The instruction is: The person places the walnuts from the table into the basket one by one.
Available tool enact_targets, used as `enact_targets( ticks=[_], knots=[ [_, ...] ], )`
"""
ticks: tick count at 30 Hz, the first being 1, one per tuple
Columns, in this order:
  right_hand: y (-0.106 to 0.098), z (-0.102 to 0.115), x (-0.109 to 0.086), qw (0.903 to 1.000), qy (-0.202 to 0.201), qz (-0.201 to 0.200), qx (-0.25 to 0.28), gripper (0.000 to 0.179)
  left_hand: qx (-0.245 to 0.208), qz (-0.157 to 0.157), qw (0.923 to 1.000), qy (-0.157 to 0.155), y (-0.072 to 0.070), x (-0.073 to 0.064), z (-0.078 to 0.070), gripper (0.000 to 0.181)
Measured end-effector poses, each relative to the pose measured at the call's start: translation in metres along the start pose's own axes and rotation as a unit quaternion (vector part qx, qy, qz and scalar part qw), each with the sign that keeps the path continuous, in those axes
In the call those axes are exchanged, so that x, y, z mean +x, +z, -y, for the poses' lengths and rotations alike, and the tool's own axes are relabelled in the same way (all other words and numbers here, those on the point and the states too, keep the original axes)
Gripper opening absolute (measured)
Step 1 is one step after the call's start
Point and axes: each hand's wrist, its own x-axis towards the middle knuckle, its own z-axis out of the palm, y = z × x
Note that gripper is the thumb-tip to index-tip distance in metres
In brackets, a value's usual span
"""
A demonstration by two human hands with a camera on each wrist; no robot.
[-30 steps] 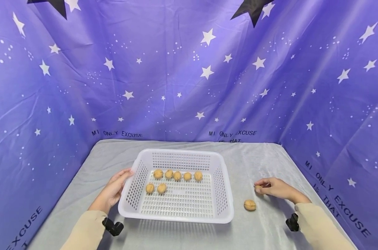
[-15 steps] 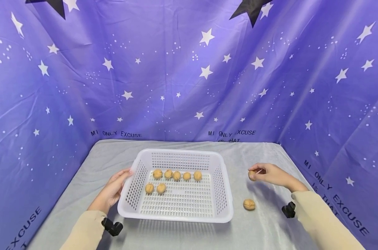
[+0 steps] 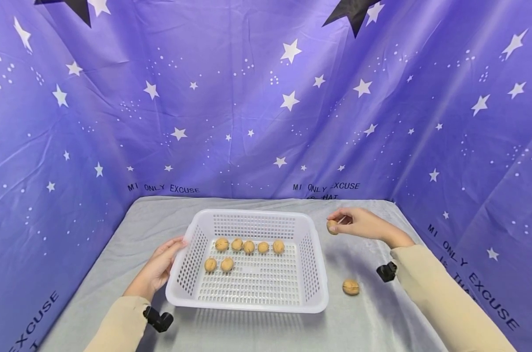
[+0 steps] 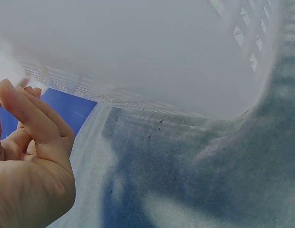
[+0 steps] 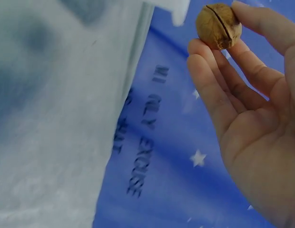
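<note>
In the head view my right hand (image 3: 364, 226) pinches a walnut (image 3: 332, 227) between thumb and fingertips, raised above the table just right of the white plastic basket (image 3: 248, 309). The right wrist view shows this walnut (image 5: 217, 28) close up, with a dark seam down its shell. My left hand (image 3: 159, 268) grips the basket's left rim. Inside the basket sit several walnuts, a back row including a walnut (image 3: 278, 247) at its right end, and two nearer the front left, one being a walnut (image 3: 227, 265).
One loose walnut (image 3: 350, 287) lies on the grey cloth-covered table (image 3: 248, 337), right of the basket's front corner. Purple star-printed curtains (image 3: 231, 98) enclose the back and both sides.
My right hand has lifted a walnut off the table and carried it left and up toward the basket's right rim. The left hand and basket stay in place.
</note>
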Motion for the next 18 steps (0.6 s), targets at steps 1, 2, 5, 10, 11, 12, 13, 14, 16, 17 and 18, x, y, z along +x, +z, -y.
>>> enact_targets(
  ticks=[1, 2, 5, 10, 11, 12, 13, 14, 16, 17, 18],
  knots=[
    [0.001, 0.004, 0.004, 1.0000, -0.002, 0.003, 0.001, 0.033, 0.000, -0.001, 1.0000, 0.000, 0.000, 0.000, 0.000, 0.030],
    [0.001, 0.008, 0.007, 1.0000, -0.001, 0.006, 0.001, 0.034, 0.001, -0.001, 1.0000, 0.000, 0.000, 0.000, 0.000, 0.029],
    [0.005, 0.021, 0.019, 0.9998, -0.004, 0.020, -0.005, 0.037, 0.000, -0.001, 1.0000, 0.000, 0.001, 0.000, 0.000, 0.027],
    [0.015, 0.043, 0.039, 0.9982, -0.031, 0.047, -0.020, 0.036, -0.001, 0.005, 1.0000, 0.000, 0.001, -0.001, 0.000, 0.024],
    [0.018, 0.047, 0.043, 0.9977, -0.037, 0.054, -0.020, 0.035, -0.001, 0.004, 1.0000, 0.001, 0.001, -0.001, -0.001, 0.024],
    [0.021, 0.051, 0.047, 0.9971, -0.040, 0.061, -0.022, 0.035, 0.000, 0.003, 1.0000, 0.002, 0.001, -0.001, -0.001, 0.023],
    [0.025, 0.055, 0.050, 0.9963, -0.046, 0.069, -0.023, 0.036, -0.001, 0.002, 1.0000, 0.002, 0.000, -0.001, -0.001, 0.023],
    [0.029, 0.058, 0.054, 0.9953, -0.051, 0.079, -0.022, 0.036, 0.001, 0.002, 1.0000, 0.002, 0.000, -0.001, -0.001, 0.024],
    [0.037, 0.065, 0.061, 0.9935, -0.055, 0.098, -0.021, 0.037, 0.002, 0.000, 1.0000, 0.002, 0.000, -0.001, -0.001, 0.027],
    [0.042, 0.068, 0.064, 0.9926, -0.054, 0.106, -0.024, 0.037, 0.002, -0.002, 1.0000, 0.002, 0.000, -0.001, 0.000, 0.028],
    [0.047, 0.071, 0.067, 0.9917, -0.054, 0.114, -0.026, 0.037, 0.003, 0.000, 1.0000, 0.001, 0.000, -0.001, 0.000, 0.029]
  ],
)
